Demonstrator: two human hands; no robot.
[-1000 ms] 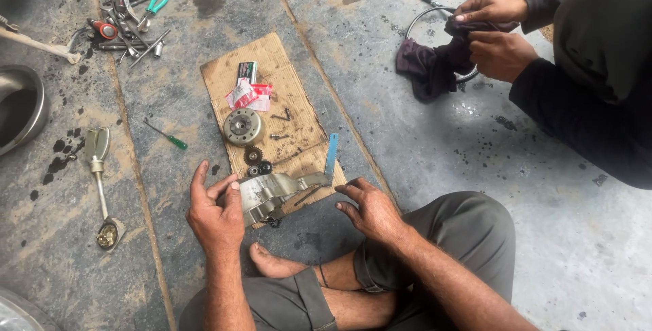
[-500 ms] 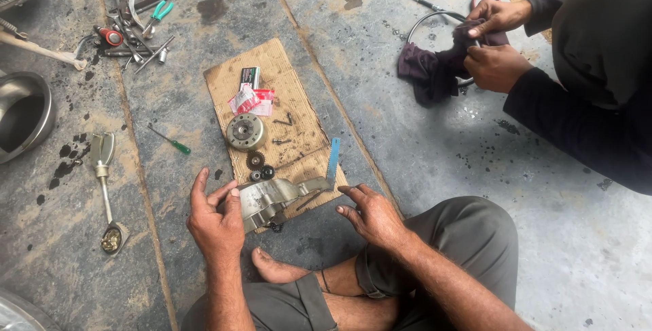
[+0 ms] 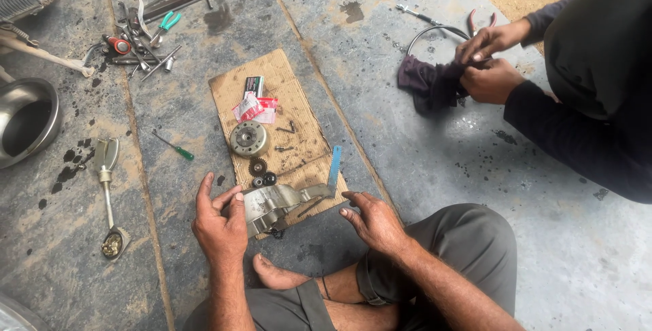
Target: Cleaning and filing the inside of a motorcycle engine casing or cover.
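Observation:
My left hand (image 3: 219,221) rests against the left side of a grey metal engine cover (image 3: 272,204) lying on the near end of a piece of cardboard (image 3: 292,93). Its fingers touch the cover's edge. My right hand (image 3: 372,220) hovers open just right of the cover, fingers spread, holding nothing. On the cardboard lie a round flywheel (image 3: 248,139), a small gear (image 3: 257,166), a few bolts, a red and white packet (image 3: 253,107) and a blue strip (image 3: 334,165).
Another person at the right wipes a cable (image 3: 435,31) with a dark cloth (image 3: 426,84). Hand tools (image 3: 146,22) lie scattered at top left. A steel bowl (image 3: 26,119), a green screwdriver (image 3: 175,147) and a long wrench (image 3: 106,195) lie on the concrete floor.
The view has shifted slightly. My hands stay by the engine cover, the right hand drawing a little away from it. The other person keeps rubbing with the cloth.

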